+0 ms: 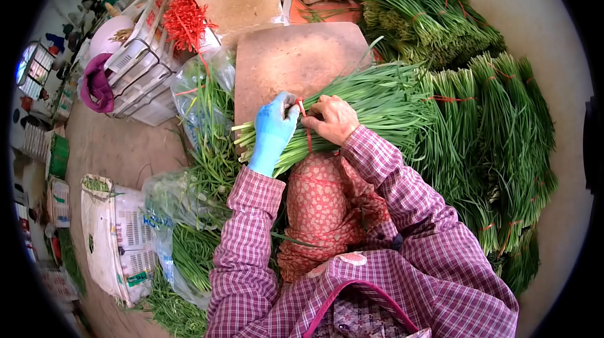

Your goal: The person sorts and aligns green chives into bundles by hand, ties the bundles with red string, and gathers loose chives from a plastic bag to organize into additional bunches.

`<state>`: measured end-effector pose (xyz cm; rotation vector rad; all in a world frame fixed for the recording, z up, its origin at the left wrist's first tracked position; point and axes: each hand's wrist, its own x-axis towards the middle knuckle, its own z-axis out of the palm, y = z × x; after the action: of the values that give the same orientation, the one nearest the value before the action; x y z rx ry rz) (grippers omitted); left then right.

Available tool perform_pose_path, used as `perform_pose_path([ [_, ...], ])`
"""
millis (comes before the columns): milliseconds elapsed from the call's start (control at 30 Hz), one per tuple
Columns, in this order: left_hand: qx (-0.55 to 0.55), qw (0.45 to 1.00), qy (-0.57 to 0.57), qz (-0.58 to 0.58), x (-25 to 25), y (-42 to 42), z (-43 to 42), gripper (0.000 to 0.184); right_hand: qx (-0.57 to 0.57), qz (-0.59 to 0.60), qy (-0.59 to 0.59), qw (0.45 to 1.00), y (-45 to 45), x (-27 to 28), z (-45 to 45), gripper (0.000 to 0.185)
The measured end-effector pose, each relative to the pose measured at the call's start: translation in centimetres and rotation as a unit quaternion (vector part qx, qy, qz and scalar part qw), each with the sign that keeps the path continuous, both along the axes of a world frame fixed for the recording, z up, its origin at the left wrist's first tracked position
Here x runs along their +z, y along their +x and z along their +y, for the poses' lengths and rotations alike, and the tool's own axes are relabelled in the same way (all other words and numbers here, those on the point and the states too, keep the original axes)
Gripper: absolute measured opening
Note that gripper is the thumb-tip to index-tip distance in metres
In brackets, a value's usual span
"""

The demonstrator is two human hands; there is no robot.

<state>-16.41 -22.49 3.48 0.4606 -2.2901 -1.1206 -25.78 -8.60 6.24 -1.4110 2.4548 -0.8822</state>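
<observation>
L hand [275, 127] & R hand [335, 119]: fingers pinched closed on red tie [301, 107]; pulling too hard cd snap it, scatter greens [384, 95].

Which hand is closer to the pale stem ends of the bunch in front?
The left. The blue-gloved left hand is right beside the pale stem ends; the right hand is farther along the bunch, toward the leaves.
</observation>
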Motion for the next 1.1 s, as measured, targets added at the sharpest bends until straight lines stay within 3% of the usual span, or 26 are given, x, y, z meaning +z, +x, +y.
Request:
perform_pose_path([
  [267, -0.025, 0.999, 0.021, -0.03, 1.1, 0.7, 0.7, 0.011, -0.002, -0.02, 0.004, 1.0, 0.1, 0.6, -0.2, 0.032],
  [433, -0.087, 0.984, -0.146, 0.044, 0.6, 1.7, 0.1, 0.021, -0.005, -0.006, -0.025, 1.0, 0.0, -0.1, 0.0, 0.03],
  [633, -0.136, 0.973, -0.188, 0.019, 2.7, 3.3, 1.2, 0.045, -0.03, 0.016, -0.057, 0.998, 1.3, -0.2, 1.0, 0.03],
  [733, -0.117, 0.963, -0.245, 0.002, 2.0, 3.4, 1.2, 0.049, -0.082, 0.094, -0.061, 0.99, 1.8, 0.6, 1.8, 0.028],
  [833, -0.113, 0.966, -0.232, -0.012, 1.8, 3.3, 1.1, 0.049, -0.099, 0.132, -0.121, 0.979, 1.9, 0.4, 1.9, 0.03],
  [1100, -0.116, 0.964, -0.239, 0.006, 1.8, 3.1, 1.3, 0.045, -0.128, 0.126, -0.094, 0.979, 2.3, 0.1, 1.3, 0.035],
])
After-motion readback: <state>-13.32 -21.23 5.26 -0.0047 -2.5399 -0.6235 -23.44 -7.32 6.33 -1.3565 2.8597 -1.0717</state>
